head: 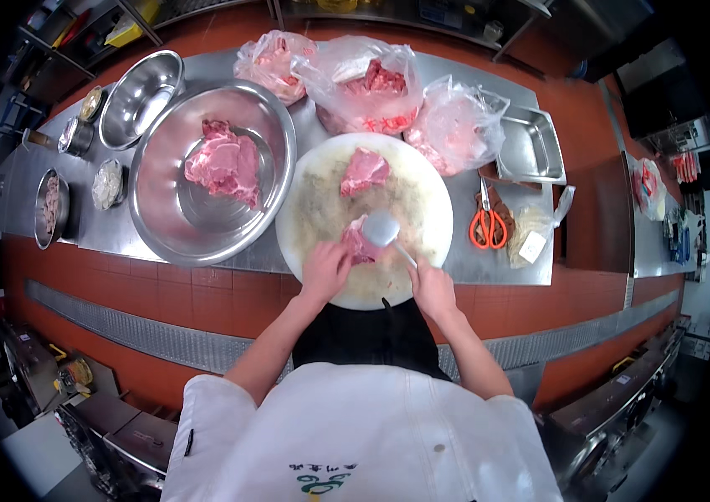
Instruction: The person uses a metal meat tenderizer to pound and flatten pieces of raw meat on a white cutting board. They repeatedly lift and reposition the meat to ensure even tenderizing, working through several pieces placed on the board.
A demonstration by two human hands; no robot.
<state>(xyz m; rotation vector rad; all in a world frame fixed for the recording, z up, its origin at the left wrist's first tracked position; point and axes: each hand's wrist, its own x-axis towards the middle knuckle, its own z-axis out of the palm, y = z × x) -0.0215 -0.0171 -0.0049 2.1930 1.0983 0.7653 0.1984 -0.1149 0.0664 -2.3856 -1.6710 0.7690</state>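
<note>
On a round white cutting board (311,219) lie two pieces of raw meat. My right hand (433,288) grips the thin handle of a metal tool with a rounded, blurred head (381,228), which is over the right part of the nearer meat piece (355,241). My left hand (328,267) is at the left edge of that piece, its fingertips touching it; whether they pinch it I cannot tell. The farther meat piece (365,170) lies flat near the board's back. To the left, more raw meat (223,162) sits in a large steel bowl (160,213).
Behind the board stand plastic bags of meat (367,94). Orange-handled scissors (488,227) and a steel tray (530,144) are at the right. Beyond the large bowl are an empty steel bowl (141,100) and smaller containers, with a small bowl of meat strips (51,210) at far left.
</note>
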